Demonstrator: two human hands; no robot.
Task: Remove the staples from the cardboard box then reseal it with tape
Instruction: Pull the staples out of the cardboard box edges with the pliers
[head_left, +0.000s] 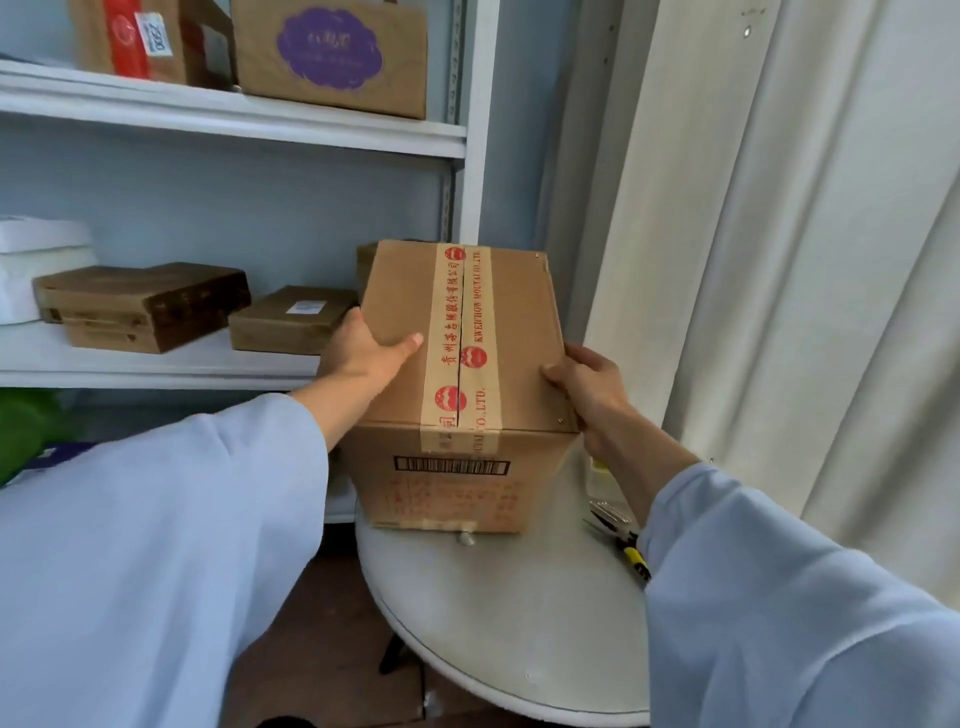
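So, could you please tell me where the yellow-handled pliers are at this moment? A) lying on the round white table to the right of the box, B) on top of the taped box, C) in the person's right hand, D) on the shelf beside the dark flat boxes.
A: the pliers lie on the round white table, right of the cardboard box, while both hands hold the box.
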